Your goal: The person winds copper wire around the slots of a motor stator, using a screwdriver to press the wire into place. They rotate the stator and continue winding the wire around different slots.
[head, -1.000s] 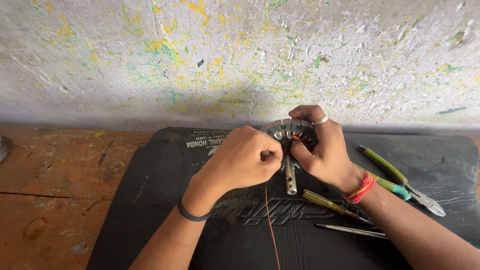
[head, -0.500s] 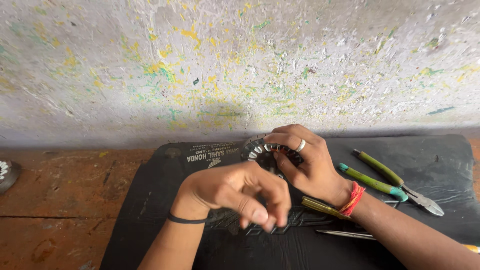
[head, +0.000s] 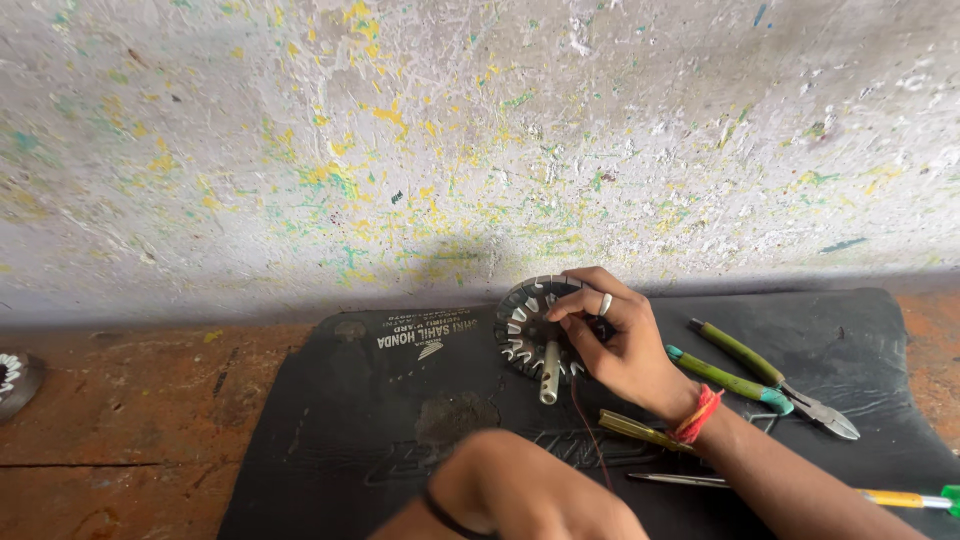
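My right hand [head: 615,340] grips a round metal stator core [head: 532,328] with slotted teeth and a short shaft pointing toward me, held upright on a black rubber mat [head: 380,400]. A thin reddish copper wire [head: 588,425] runs from the core down toward my left arm. My left hand [head: 540,490] is low at the frame's bottom edge, blurred, with its fingers out of view. A ring sits on one right finger and a red thread band on the right wrist.
Green-handled pliers [head: 770,375] lie on the mat right of my hand. A yellow-green tool [head: 640,430] and a screwdriver [head: 800,488] lie nearer me. Another round part [head: 12,378] rests at the far left on the wooden surface. A paint-spattered wall stands behind.
My left hand has pulled away from the core toward me, drawing the wire along. My right hand keeps its hold on the core.
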